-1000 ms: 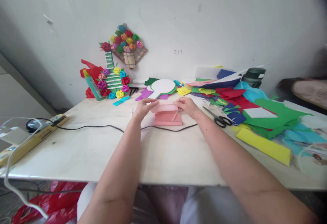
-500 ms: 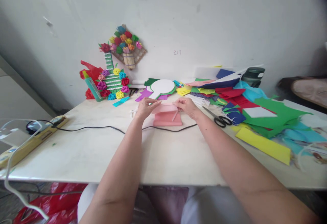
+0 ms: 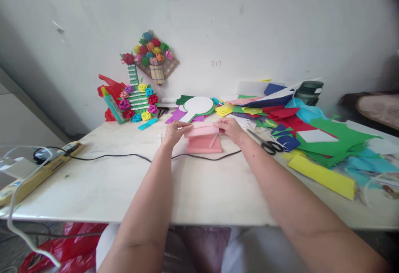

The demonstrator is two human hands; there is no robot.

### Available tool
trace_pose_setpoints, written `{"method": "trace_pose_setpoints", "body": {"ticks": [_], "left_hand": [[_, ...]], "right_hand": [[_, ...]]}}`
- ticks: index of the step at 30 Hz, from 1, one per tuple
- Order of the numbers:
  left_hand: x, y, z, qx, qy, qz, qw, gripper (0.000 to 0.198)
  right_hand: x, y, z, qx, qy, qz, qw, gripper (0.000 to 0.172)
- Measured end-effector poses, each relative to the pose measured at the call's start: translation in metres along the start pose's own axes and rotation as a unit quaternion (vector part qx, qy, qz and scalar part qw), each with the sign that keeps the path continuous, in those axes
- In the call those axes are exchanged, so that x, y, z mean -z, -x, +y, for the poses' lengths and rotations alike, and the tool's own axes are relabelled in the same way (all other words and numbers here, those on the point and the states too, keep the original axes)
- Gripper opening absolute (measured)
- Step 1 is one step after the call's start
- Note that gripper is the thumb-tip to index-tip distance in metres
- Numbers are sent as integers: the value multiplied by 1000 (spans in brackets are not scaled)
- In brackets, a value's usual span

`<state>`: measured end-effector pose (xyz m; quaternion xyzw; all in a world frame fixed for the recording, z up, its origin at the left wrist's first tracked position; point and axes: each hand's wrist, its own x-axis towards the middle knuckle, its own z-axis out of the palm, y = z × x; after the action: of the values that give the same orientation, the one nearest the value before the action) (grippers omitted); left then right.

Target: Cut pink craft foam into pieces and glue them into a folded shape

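Note:
Between both hands a strip of pink paper (image 3: 202, 131) is stretched level, a little above the table. My left hand (image 3: 176, 133) pinches its left end between thumb and fingers. At the other end my right hand (image 3: 230, 127) pinches the strip in the same way. Just below lies a darker pink sheet (image 3: 199, 145) on the table, with a thin pale strip (image 3: 213, 141) slanting across its right part. Behind the hands rests a white round paddle-shaped cutout (image 3: 198, 105) with a green border.
Black-handled scissors (image 3: 270, 146) lie right of my right hand, before heaped coloured paper (image 3: 336, 140). A black cable (image 3: 115, 155) crosses the table from a power strip (image 3: 46, 169). A glue bottle (image 3: 114, 106) and a paper-flower guitar (image 3: 139, 98) stand at the back left.
My left hand has shifted slightly left and the pink strip is now drawn out wider and flatter between the hands. The right hand has barely moved.

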<state>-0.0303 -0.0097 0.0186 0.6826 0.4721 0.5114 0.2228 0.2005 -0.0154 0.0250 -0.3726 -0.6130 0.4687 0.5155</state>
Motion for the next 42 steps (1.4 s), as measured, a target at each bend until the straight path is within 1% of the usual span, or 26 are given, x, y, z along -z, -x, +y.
{"method": "trace_pose_setpoints", "body": {"ticks": [3,5,7,9,11,13,16,21,25,32,37,42], "left_hand": [[6,2,-2,35,68,21,997,39],[9,3,-2,37,89,52,994,39],[11,3,-1,38,99,84,991,44],[10,3,2,39,113,95,988,48],[7,3,7,30,131,75,988,48],[3,4,12,23,148,42,988,44],[-1,4,18,39,156,14,987,41],[-1,5,21,37,153,24,987,42],[1,5,24,42,158,26,986,41],[2,5,23,54,165,-26,984,32],[2,4,21,67,182,-36,980,28],[3,4,21,83,185,-51,978,28]], "right_hand": [[4,-1,1,-6,-10,3,1000,24],[5,-1,1,-9,-19,5,1000,24],[6,0,0,-10,-27,8,1000,24],[5,1,0,-5,-27,8,1000,24],[4,1,-1,2,-19,7,1000,24],[2,2,-1,3,-14,5,1000,25],[1,2,-1,-10,-35,1,999,25],[-2,2,-2,-51,-88,10,995,27],[-3,2,-2,-83,-88,22,992,26],[-4,2,-4,-87,-111,11,990,26],[-4,1,-4,-97,-116,28,988,23],[-2,0,-3,-105,-111,32,988,24]]}}
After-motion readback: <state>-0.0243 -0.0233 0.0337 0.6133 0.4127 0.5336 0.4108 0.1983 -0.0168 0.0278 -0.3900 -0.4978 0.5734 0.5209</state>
